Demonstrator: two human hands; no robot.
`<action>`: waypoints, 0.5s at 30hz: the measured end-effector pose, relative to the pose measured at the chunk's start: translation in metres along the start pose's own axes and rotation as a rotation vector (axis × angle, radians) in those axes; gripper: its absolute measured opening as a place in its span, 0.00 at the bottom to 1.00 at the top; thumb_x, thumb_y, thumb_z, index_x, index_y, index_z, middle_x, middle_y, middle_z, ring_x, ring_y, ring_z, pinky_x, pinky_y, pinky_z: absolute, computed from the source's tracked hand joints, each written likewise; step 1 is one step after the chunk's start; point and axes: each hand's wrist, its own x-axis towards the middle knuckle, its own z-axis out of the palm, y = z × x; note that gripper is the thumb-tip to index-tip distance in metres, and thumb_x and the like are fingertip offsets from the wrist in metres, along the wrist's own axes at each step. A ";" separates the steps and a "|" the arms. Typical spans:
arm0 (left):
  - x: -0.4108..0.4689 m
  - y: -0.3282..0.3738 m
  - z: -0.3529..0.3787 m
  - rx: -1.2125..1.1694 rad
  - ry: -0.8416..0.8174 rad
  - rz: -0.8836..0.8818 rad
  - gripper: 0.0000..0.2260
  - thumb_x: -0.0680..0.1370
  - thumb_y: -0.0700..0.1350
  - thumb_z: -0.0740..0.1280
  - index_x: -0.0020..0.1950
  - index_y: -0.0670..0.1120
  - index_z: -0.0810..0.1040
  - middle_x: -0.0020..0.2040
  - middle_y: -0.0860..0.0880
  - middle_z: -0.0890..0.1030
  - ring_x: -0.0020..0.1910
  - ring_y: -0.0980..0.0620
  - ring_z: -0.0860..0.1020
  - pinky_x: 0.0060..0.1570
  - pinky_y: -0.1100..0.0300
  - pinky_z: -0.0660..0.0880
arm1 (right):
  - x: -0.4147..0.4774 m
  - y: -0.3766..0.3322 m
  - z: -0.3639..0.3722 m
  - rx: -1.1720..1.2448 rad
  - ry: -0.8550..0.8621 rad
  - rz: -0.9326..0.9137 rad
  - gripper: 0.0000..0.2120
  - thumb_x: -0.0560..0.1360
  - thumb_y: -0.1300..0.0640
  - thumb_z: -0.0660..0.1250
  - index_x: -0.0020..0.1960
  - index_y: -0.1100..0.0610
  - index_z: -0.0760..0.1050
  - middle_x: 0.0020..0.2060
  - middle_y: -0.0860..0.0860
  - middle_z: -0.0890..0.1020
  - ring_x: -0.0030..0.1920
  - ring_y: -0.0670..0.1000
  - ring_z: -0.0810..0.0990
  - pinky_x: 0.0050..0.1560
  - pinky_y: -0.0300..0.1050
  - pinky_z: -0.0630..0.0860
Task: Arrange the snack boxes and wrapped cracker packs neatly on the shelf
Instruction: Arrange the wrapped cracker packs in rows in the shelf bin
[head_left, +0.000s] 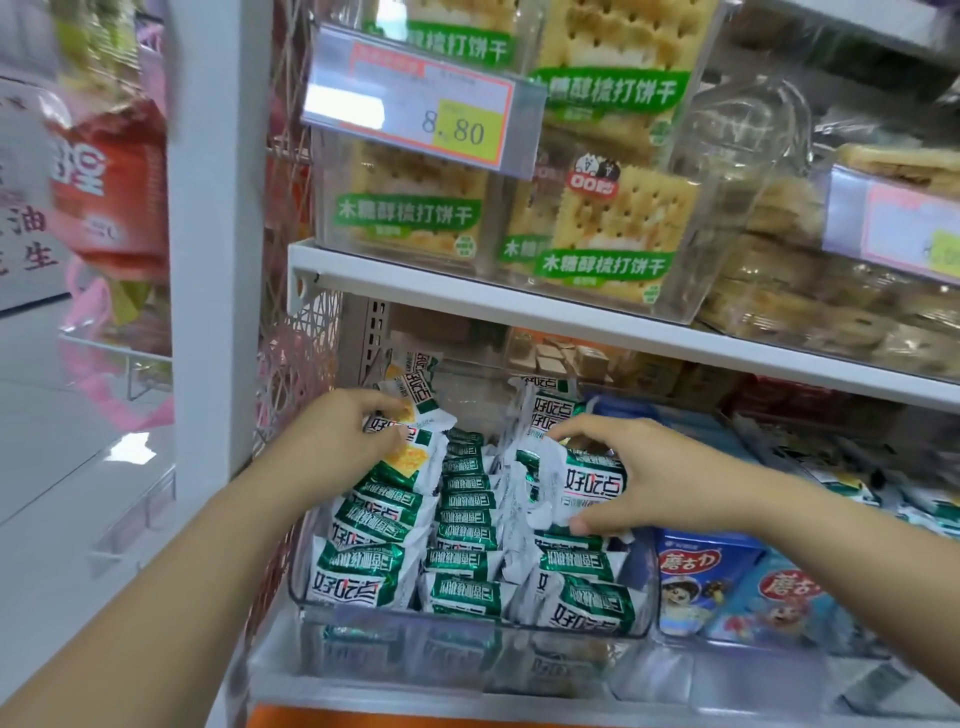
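Observation:
Several green-and-white wrapped cracker packs (467, 525) fill a clear plastic bin (652, 582) on the lower shelf, standing in three rows. My left hand (343, 431) grips a pack (410, 423) at the back of the left row. My right hand (618, 467) holds a bunch of packs (587, 480) in the right row, fingers over their tops and thumb underneath. Blue snack boxes (701, 582) with cartoon faces stand in the bin to the right.
The white shelf (519, 304) above carries clear bins of cracker boxes (613, 239) with green labels and a price tag (421, 101) reading 8.80. A white upright post (218, 208) stands to the left, with red and pink goods (109, 192) beyond it.

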 end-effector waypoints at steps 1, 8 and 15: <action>-0.001 0.003 -0.001 0.044 0.032 0.039 0.16 0.78 0.47 0.66 0.66 0.51 0.75 0.69 0.52 0.73 0.61 0.55 0.72 0.58 0.62 0.64 | -0.001 -0.001 -0.001 0.025 0.034 -0.003 0.35 0.68 0.42 0.73 0.70 0.39 0.61 0.69 0.39 0.66 0.66 0.40 0.66 0.62 0.34 0.63; -0.015 0.039 -0.006 -0.162 -0.234 0.226 0.28 0.67 0.64 0.68 0.67 0.61 0.71 0.60 0.65 0.74 0.58 0.66 0.73 0.57 0.67 0.68 | 0.007 -0.026 0.005 0.224 0.222 -0.074 0.31 0.64 0.43 0.76 0.62 0.36 0.64 0.53 0.26 0.67 0.51 0.28 0.69 0.48 0.19 0.64; -0.015 0.043 0.001 -0.254 -0.319 0.277 0.18 0.70 0.60 0.72 0.58 0.60 0.77 0.55 0.64 0.80 0.46 0.67 0.79 0.57 0.56 0.75 | 0.022 -0.038 0.016 0.458 0.295 -0.100 0.34 0.61 0.49 0.80 0.62 0.40 0.67 0.51 0.38 0.76 0.51 0.38 0.77 0.51 0.38 0.76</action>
